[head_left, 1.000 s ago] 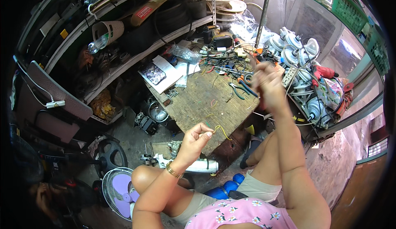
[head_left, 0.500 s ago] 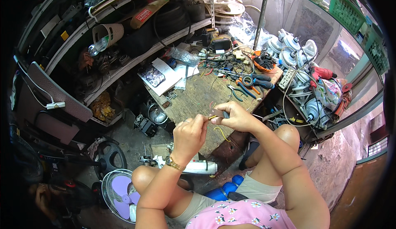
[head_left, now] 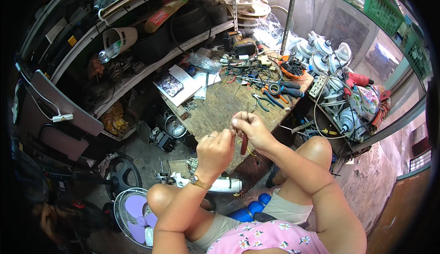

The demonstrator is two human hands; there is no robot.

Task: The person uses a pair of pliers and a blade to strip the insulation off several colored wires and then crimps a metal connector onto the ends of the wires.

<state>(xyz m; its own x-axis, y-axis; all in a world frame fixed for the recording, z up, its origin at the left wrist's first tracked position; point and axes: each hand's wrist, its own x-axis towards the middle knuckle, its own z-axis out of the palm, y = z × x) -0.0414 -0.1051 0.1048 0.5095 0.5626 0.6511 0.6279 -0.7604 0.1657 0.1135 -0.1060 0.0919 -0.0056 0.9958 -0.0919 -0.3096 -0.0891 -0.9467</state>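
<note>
Over the front edge of the wooden worktable [head_left: 215, 103], my two hands are close together. My right hand [head_left: 251, 130] is closed round a slim tool with a reddish-brown handle [head_left: 244, 145], which points down below the fingers. The tool looks like a small knife, though its upper part barely shows. My left hand [head_left: 215, 149], a gold watch on its wrist, has its fingertips pinched against the right hand's fingers. Whatever is between them is too small to make out. A yellow wire [head_left: 251, 152] lies behind the tool, partly hidden.
Pliers [head_left: 261, 103], screwdrivers [head_left: 291, 91] and tangled wires lie on the table's right and far side. Papers and a phone [head_left: 169, 84] rest at its left. Fan motors [head_left: 321, 61] are piled at right; a purple-bladed fan [head_left: 137, 217] stands by my left knee.
My right hand has turned, so the tool's flat grey part no longer shows and its reddish-brown handle points down. The yellow strand between the fingertips has gone from sight. My left hand has shifted slightly.
</note>
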